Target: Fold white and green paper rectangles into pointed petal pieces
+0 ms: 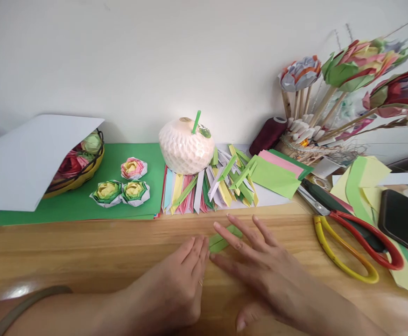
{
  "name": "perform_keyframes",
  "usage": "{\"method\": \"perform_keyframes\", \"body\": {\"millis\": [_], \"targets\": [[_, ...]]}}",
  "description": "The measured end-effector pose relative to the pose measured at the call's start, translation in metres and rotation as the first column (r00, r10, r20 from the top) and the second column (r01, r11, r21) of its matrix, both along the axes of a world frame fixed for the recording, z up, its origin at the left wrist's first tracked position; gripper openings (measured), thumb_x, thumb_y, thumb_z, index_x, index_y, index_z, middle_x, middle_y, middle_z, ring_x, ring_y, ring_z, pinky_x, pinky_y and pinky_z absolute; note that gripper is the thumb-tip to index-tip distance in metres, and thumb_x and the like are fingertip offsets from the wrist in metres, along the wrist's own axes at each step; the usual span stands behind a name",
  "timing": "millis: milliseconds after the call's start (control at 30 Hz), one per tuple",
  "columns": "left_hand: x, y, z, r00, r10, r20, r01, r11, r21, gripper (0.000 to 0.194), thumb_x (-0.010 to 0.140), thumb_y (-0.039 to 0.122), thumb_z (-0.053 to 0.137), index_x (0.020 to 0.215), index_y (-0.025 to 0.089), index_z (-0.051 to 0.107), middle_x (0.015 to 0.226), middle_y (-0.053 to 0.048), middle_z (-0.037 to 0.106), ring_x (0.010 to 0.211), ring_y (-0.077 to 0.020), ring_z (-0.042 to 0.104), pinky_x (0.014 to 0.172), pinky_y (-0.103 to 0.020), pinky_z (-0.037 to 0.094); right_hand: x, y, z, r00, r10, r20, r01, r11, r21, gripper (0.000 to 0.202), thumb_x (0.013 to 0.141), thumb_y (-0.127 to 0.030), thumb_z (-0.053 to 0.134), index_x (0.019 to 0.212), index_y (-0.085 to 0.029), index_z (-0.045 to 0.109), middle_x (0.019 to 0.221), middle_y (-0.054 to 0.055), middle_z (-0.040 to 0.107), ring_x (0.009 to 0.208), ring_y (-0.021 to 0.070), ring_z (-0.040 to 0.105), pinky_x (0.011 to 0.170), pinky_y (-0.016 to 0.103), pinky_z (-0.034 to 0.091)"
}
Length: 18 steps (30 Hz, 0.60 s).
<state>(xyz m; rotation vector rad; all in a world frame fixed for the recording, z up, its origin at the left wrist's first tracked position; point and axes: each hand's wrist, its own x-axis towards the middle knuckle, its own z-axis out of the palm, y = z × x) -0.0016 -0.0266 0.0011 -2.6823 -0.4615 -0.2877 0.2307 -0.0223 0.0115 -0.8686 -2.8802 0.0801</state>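
A small piece of green folded paper lies on the wooden table, with a crease running along it. At its left end, my left hand rests with its fingers pressed together, closed on the paper's edge; the fingertips are partly hidden. My right hand is spread over the same paper, fingers apart and thumb out to the side, covering part of it. Just beyond both hands, several folded paper strips in green, yellow, pink and white lie in a loose pile.
Three paper lotus flowers sit on green sheets at left, near a basket under white paper. A white round container stands behind. Scissors, a phone, green paper slips and a thread spool lie right.
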Motion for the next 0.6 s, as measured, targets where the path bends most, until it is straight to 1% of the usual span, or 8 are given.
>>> {"method": "perform_keyframes", "body": {"millis": [67, 133, 233, 333, 400, 500, 533, 600], "targets": [[0.000, 0.000, 0.000, 1.000, -0.009, 0.009, 0.009, 1.000, 0.001, 0.033, 0.084, 0.022, 0.051, 0.102, 0.001, 0.068, 0.109, -0.020, 0.067, 0.098, -0.0300, 0.064, 0.090, -0.042, 0.041, -0.001, 0.000, 0.001, 1.000, 0.004, 0.002, -0.004, 1.000, -0.003, 0.082, 0.073, -0.074, 0.051, 0.139, -0.026, 0.041, 0.147, 0.012, 0.036, 0.136, 0.0373, 0.027, 0.099, 0.062, 0.033], [0.000, 0.000, 0.000, 1.000, -0.006, 0.017, 0.006, 1.000, 0.002, 0.033, 0.082, 0.021, 0.051, 0.101, 0.001, 0.068, 0.109, -0.020, 0.067, 0.098, -0.0304, 0.064, 0.090, -0.042, 0.041, 0.003, 0.003, 0.003, 1.000, -0.022, 0.002, 0.022, 1.000, -0.008, 0.074, 0.075, -0.071, 0.052, 0.135, -0.028, 0.047, 0.147, 0.012, 0.036, 0.137, 0.0370, 0.025, 0.100, 0.063, 0.032], [-0.001, 0.000, 0.000, 1.000, 0.002, 0.029, -0.003, 1.000, 0.006, 0.033, 0.081, 0.020, 0.051, 0.102, 0.001, 0.068, 0.110, -0.019, 0.067, 0.099, -0.0305, 0.064, 0.091, -0.041, 0.041, 0.023, 0.012, 0.005, 0.993, -0.119, 0.004, 0.119, 0.993, 0.021, 0.058, 0.079, -0.066, 0.053, 0.125, -0.031, 0.057, 0.146, 0.011, 0.037, 0.137, 0.0372, 0.024, 0.100, 0.067, 0.027], [-0.002, 0.001, -0.002, 0.999, -0.011, 0.035, 0.011, 1.000, 0.008, 0.033, 0.081, 0.019, 0.051, 0.103, 0.000, 0.067, 0.109, -0.019, 0.067, 0.099, -0.0302, 0.064, 0.090, -0.041, 0.042, 0.043, 0.021, 0.009, 0.983, -0.180, 0.025, 0.178, 0.982, 0.064, 0.043, 0.083, -0.055, 0.057, 0.119, -0.031, 0.062, 0.142, 0.010, 0.044, 0.133, 0.0386, 0.032, 0.096, 0.070, 0.029], [-0.002, 0.002, -0.003, 0.999, -0.021, 0.047, 0.020, 1.000, 0.011, 0.032, 0.081, 0.019, 0.051, 0.102, 0.000, 0.066, 0.108, -0.019, 0.068, 0.098, -0.0300, 0.064, 0.090, -0.041, 0.042, 0.047, 0.024, 0.014, 0.985, -0.171, 0.006, 0.170, 0.984, 0.058, 0.028, 0.088, -0.041, 0.057, 0.113, -0.031, 0.065, 0.136, 0.008, 0.052, 0.129, 0.0354, 0.039, 0.097, 0.066, 0.033], [-0.002, 0.004, -0.005, 0.998, -0.009, 0.064, 0.008, 1.000, 0.015, 0.029, 0.084, 0.017, 0.050, 0.103, 0.001, 0.066, 0.108, -0.018, 0.068, 0.099, -0.0290, 0.064, 0.091, -0.042, 0.042, 0.036, 0.024, 0.018, 0.976, -0.161, -0.147, 0.166, 0.986, 0.025, 0.021, 0.093, -0.021, 0.050, 0.103, -0.022, 0.068, 0.117, 0.008, 0.064, 0.112, 0.0256, 0.055, 0.092, 0.049, 0.045], [-0.002, 0.004, -0.005, 0.997, -0.005, 0.071, 0.004, 1.000, 0.013, 0.028, 0.084, 0.017, 0.050, 0.103, 0.002, 0.065, 0.108, -0.018, 0.068, 0.098, -0.0287, 0.064, 0.091, -0.042, 0.042, 0.030, 0.022, 0.017, 0.968, -0.156, -0.197, 0.158, 0.987, -0.006, 0.020, 0.093, -0.019, 0.048, 0.100, -0.020, 0.067, 0.113, 0.009, 0.065, 0.105, 0.0226, 0.058, 0.086, 0.042, 0.049], [-0.001, 0.005, -0.006, 0.995, 0.001, 0.099, -0.002, 1.000, 0.006, 0.026, 0.086, 0.016, 0.051, 0.102, 0.002, 0.065, 0.107, -0.017, 0.069, 0.097, -0.0282, 0.064, 0.091, -0.043, 0.042, 0.018, 0.020, 0.014, 0.966, -0.106, -0.236, 0.103, 0.994, -0.026, 0.021, 0.094, -0.017, 0.046, 0.103, -0.017, 0.065, 0.107, 0.009, 0.065, 0.095, 0.0197, 0.060, 0.079, 0.036, 0.050]]}}
